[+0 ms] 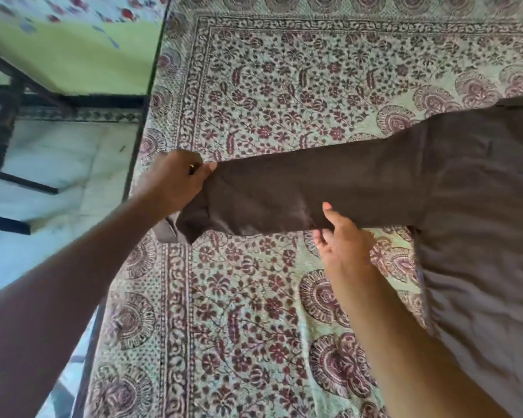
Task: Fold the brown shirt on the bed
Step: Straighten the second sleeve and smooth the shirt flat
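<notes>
The shirt (480, 206) lies on the bed (254, 312), body at the right edge of view, one sleeve (314, 191) stretched out leftward over the patterned bedspread. The left hand (172, 182) grips the sleeve's cuff end near the bed's left edge, fingers curled round the cloth. The right hand (341, 239) pinches the sleeve's lower edge midway along, thumb on top, fingers beneath. The cuff hangs slightly below the left grip. A dark chair (3, 122) stands on the floor at left.
</notes>
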{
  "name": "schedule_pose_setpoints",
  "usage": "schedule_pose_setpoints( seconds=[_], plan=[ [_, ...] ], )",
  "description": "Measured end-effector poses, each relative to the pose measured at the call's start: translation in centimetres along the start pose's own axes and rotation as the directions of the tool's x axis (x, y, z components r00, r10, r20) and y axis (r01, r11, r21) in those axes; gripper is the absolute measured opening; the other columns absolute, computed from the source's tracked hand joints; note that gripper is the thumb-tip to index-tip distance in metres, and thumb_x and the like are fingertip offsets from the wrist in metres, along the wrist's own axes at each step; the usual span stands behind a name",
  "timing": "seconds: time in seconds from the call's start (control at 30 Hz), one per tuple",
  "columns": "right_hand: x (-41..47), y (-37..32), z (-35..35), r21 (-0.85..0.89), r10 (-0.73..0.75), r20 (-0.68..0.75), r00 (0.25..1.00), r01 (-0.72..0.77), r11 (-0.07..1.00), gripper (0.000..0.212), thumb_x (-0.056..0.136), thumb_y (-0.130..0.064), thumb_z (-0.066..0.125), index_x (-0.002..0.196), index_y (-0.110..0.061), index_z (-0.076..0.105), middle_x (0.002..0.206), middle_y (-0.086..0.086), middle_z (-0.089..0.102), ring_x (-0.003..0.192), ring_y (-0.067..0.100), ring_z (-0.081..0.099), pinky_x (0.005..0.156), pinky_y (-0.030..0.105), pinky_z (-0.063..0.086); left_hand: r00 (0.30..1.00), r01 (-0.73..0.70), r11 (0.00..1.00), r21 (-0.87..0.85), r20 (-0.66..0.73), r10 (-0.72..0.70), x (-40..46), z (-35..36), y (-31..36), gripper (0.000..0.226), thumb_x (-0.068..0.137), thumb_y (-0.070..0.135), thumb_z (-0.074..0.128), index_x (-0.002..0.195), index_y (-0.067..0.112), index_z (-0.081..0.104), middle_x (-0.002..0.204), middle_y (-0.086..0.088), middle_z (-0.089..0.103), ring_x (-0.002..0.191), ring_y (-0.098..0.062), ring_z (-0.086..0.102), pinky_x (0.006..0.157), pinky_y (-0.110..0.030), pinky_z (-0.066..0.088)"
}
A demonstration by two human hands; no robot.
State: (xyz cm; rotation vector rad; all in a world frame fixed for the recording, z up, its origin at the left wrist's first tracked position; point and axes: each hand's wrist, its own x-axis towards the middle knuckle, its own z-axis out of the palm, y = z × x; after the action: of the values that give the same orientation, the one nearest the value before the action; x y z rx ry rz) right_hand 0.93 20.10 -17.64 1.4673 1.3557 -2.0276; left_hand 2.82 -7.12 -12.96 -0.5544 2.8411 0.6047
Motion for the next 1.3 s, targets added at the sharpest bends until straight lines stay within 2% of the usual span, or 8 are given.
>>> schedule_pose_setpoints(
  seconds=[0.23,0.43,0.53,0.63,0.77,0.87,1.0,1.3],
  plan=[
    [0.2,2.2,2.0,-0.095,-0.036,-0.009,0.999,0.035,0.995,0.027,0.083,0.005,0.081,0.088,-0.001,0.056,0.103,0.024,0.071,0.085,0.035,0.074,0.059,0.036,0.062,0.984,-0.075,0.984,0.161,0.171,0.047,4.2,-0.4,-3.6,0.043,0.104,0.047,0.054,0.067,0.027,0.051,0.075,-0.007,0.06,0.075,-0.031,0.063,0.073,-0.044,0.06],
    [-0.8,2.8,1.1,-0.48,-0.267,-0.006,0.964,0.231,0.846,0.028,0.084,-0.017,0.086,0.073,-0.003,0.064,0.069,0.017,0.075,0.053,0.025,0.073,0.039,0.023,0.042,0.991,-0.038,0.959,0.28,0.134,0.0,4.8,-1.3,-6.1,0.052,0.104,0.06,0.047,0.078,0.018,0.064,0.074,-0.005,0.053,0.078,-0.029,0.058,0.074,-0.04,0.048],
    [-1.4,3.0,0.8,-0.646,-0.55,0.09,0.83,0.469,0.602,0.038,0.08,-0.032,0.088,0.07,-0.006,0.063,0.058,0.009,0.071,0.047,0.023,0.069,0.042,0.029,0.051,0.99,-0.099,0.901,0.423,0.131,0.047,4.9,-1.7,-7.4,0.063,0.103,0.065,0.034,0.079,0.015,0.063,0.076,-0.01,0.055,0.078,-0.03,0.057,0.079,-0.042,0.049],
    [-1.5,3.0,1.2,-0.829,-0.757,0.365,0.542,0.56,0.001,0.035,0.081,-0.042,0.083,0.084,-0.014,0.061,0.071,-0.002,0.064,0.068,0.025,0.063,0.055,0.032,0.041,0.99,-0.129,0.835,0.535,0.118,0.077,4.3,-1.0,-8.4,0.068,0.103,0.065,0.026,0.089,0.014,0.068,0.085,-0.018,0.068,0.087,-0.037,0.067,0.098,-0.05,0.047],
    [0.1,2.9,3.4,-0.655,-0.611,0.72,0.33,0.615,-0.439,0.035,0.086,-0.034,0.08,0.113,-0.015,0.068,0.111,0.01,0.06,0.106,0.032,0.056,0.084,0.047,0.052,0.99,-0.09,0.869,0.486,-0.053,0.132,2.7,0.9,-9.0,0.041,0.107,0.043,0.046,0.102,0.007,0.065,0.102,-0.02,0.072,0.1,-0.038,0.066,0.105,-0.054,0.037],
    [1.6,4.5,5.9,-0.502,-0.44,0.847,0.298,0.72,-0.48,0.037,0.09,-0.029,0.078,0.122,-0.012,0.07,0.116,0.012,0.056,0.108,0.034,0.056,0.088,0.054,0.055,0.944,-0.096,0.932,0.35,-0.266,0.197,0.9,2.8,-10.0,0.033,0.102,0.038,0.055,0.111,0.006,0.063,0.119,-0.019,0.063,0.11,-0.039,0.06,0.096,-0.058,0.044],
    [1.2,6.9,8.5,-0.31,-0.294,0.94,0.173,0.793,-0.525,0.038,0.089,-0.031,0.079,0.121,-0.012,0.072,0.111,0.011,0.055,0.101,0.031,0.056,0.08,0.046,0.053,0.928,-0.213,0.91,0.357,-0.217,0.302,-2.1,5.4,-10.0,0.045,0.094,0.049,0.061,0.121,0.013,0.062,0.121,-0.011,0.06,0.108,-0.034,0.057,0.09,-0.05,0.049],
    [0.6,10.6,11.2,-0.1,-0.191,0.982,-0.006,0.837,-0.539,0.028,0.093,-0.032,0.072,0.115,-0.016,0.078,0.11,0.008,0.059,0.103,0.03,0.057,0.075,0.042,0.045,0.701,-0.374,0.773,0.513,-0.389,0.598,-3.5,7.0,-12.8,0.015,0.104,0.01,0.059,0.104,0.008,0.074,0.109,-0.012,0.072,0.1,-0.034,0.068,0.076,-0.046,0.05]
  ],
)
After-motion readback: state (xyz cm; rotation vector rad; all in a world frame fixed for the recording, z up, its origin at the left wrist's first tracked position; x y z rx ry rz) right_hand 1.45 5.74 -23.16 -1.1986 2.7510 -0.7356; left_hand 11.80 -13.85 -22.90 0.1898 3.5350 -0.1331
